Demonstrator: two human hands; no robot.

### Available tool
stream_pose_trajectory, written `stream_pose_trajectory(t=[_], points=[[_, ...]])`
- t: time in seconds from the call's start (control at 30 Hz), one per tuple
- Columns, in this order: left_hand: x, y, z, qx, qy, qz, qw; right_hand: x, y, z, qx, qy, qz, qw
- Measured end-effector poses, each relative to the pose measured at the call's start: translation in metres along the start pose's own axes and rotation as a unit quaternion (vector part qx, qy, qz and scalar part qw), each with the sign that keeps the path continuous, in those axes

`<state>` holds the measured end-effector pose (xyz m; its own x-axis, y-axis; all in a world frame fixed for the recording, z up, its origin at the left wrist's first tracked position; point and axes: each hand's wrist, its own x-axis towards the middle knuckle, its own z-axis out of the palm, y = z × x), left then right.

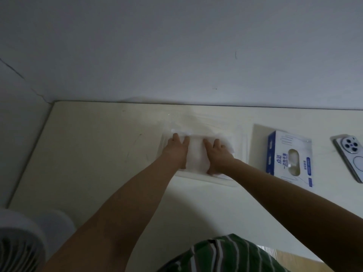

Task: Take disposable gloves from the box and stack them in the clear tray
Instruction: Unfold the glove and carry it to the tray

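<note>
The gloves sit in a pale, filmy stack inside the clear tray, in the middle of the counter and close to the wall. Both hands are down on that stack. The left hand lies flat on its left side, fingers straight and pointing toward the wall. The right hand presses the right side the same way, fingers stretched out and gripping nothing. A strip of glove shows between the two hands.

Just right of the tray lies the box, blue and white, with its oval opening facing up. Further right, apart from the box, a phone rests camera-side up. Bottom left, a blurred white fan is in view, and a green striped shirt fills the lower edge.
</note>
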<state>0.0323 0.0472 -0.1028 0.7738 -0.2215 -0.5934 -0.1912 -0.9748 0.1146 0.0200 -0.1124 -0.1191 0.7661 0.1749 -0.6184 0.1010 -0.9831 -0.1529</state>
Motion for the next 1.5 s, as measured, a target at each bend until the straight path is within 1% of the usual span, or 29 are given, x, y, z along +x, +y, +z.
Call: stream_pose_trajectory(t=[0.13, 0.2, 0.27, 0.33, 0.37, 0.43, 0.5, 0.53, 0.6, 0.67, 0.73, 0.8, 0.9, 1.0, 1.13, 1.23, 1.33, 1.43, 1.5], points=[[0.003, 0.001, 0.010, 0.014, 0.013, -0.009, 1.000, 0.007, 0.002, 0.006, 0.013, 0.003, 0.004, 1.000], [0.005, 0.000, 0.009, 0.014, 0.008, -0.011, 1.000, 0.008, 0.001, 0.005, 0.007, 0.008, -0.002, 1.000], [0.005, 0.000, 0.003, -0.001, -0.003, -0.009, 1.000, 0.006, 0.003, 0.000, 0.013, -0.010, -0.007, 1.000], [0.003, 0.001, -0.007, -0.017, 0.011, -0.015, 1.000, -0.001, 0.004, -0.014, 0.025, -0.015, -0.023, 0.999], [0.000, 0.005, -0.014, -0.012, 0.040, -0.019, 0.999, -0.008, 0.006, -0.024, 0.031, 0.003, -0.046, 0.998], [-0.004, 0.011, -0.027, -0.010, 0.140, -0.019, 0.990, -0.019, 0.008, -0.047, 0.070, 0.066, -0.115, 0.989], [-0.009, 0.029, -0.042, -0.049, 0.248, -0.009, 0.967, -0.039, 0.020, -0.073, 0.152, 0.151, -0.165, 0.963], [-0.012, 0.040, -0.051, -0.075, 0.283, 0.000, 0.956, -0.048, 0.029, -0.084, 0.191, 0.190, -0.176, 0.947], [-0.014, 0.066, -0.065, -0.127, 0.307, 0.023, 0.943, -0.062, 0.053, -0.096, 0.233, 0.255, -0.162, 0.924], [-0.014, 0.100, -0.073, -0.187, 0.292, 0.060, 0.936, -0.076, 0.086, -0.096, 0.239, 0.289, -0.108, 0.921], [-0.014, 0.131, -0.074, -0.248, 0.254, 0.101, 0.929, -0.085, 0.120, -0.084, 0.233, 0.282, -0.054, 0.929], [-0.012, 0.164, -0.069, -0.277, 0.199, 0.150, 0.928, -0.095, 0.154, -0.065, 0.218, 0.257, -0.004, 0.941], [-0.004, 0.208, -0.051, -0.257, 0.119, 0.192, 0.940, -0.106, 0.194, -0.035, 0.193, 0.224, 0.062, 0.953], [0.009, 0.236, -0.030, -0.225, 0.066, 0.186, 0.954, -0.107, 0.215, -0.014, 0.164, 0.198, 0.098, 0.961], [0.023, 0.252, -0.007, -0.187, 0.013, 0.153, 0.970, -0.103, 0.221, 0.002, 0.073, 0.201, 0.101, 0.972], [0.029, 0.259, 0.004, -0.181, 0.028, 0.135, 0.974, -0.099, 0.223, 0.013, 0.046, 0.215, 0.100, 0.970], [0.030, 0.264, 0.009, -0.145, 0.036, 0.128, 0.980, -0.095, 0.225, 0.017, 0.027, 0.234, 0.096, 0.967], [0.030, 0.267, 0.012, -0.114, 0.038, 0.128, 0.985, -0.091, 0.233, 0.015, 0.077, 0.261, 0.073, 0.959], [0.031, 0.269, 0.012, -0.107, 0.039, 0.124, 0.986, -0.092, 0.239, 0.012, 0.141, 0.281, 0.029, 0.949]])
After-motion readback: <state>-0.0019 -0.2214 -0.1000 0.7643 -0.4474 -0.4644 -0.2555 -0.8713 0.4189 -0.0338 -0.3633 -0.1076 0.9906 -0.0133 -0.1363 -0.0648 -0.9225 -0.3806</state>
